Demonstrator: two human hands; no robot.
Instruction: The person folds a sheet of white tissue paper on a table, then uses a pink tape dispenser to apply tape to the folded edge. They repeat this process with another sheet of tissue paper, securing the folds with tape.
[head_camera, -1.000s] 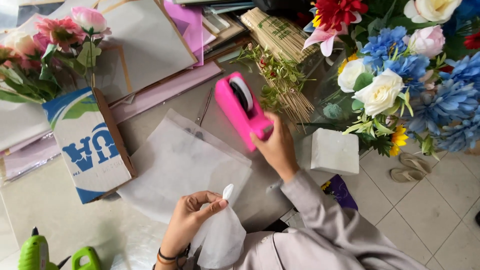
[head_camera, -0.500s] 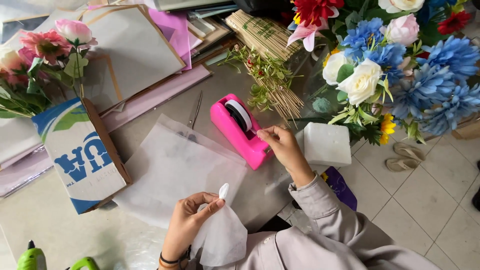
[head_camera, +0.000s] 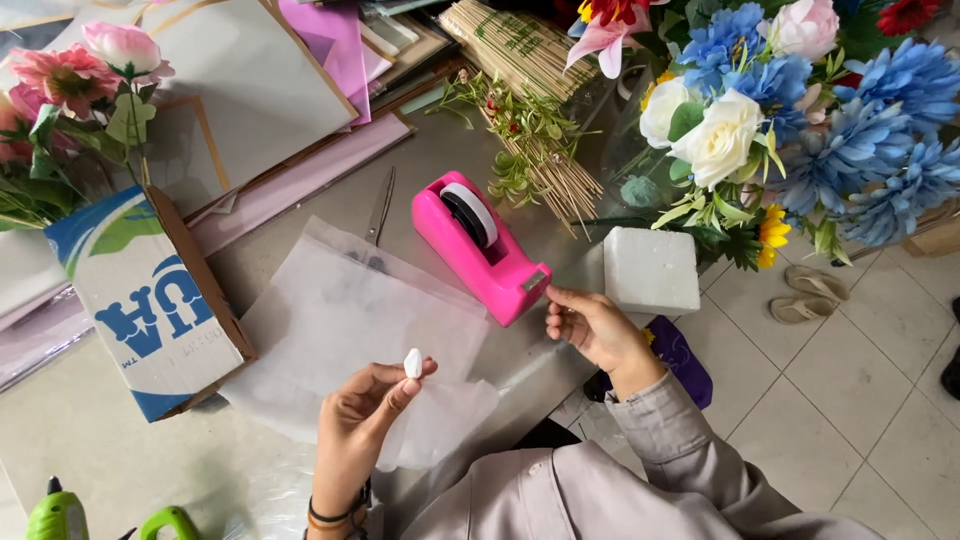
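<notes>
Two hands: left hand (head_camera: 365, 410) pinches white petal (head_camera: 412, 362), right hand (head_camera: 590, 325) touches tape dispenser (head_camera: 480, 245)

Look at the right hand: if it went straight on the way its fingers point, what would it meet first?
Probably the cutter end of the pink tape dispenser; the right hand points up-left with its fingertips right beside that end, though depth is unclear.

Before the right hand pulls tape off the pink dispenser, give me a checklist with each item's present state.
1. Right hand at the cutter end of the dispenser: ok.
2. Tape end gripped in the fingers: cannot tell.
3. Dispenser flat on the table: ok.
4. Left hand pinching the small white piece: ok.
5. Tissue sheet lying flat beneath: ok.
6. Scissors away from both hands: ok.
</notes>
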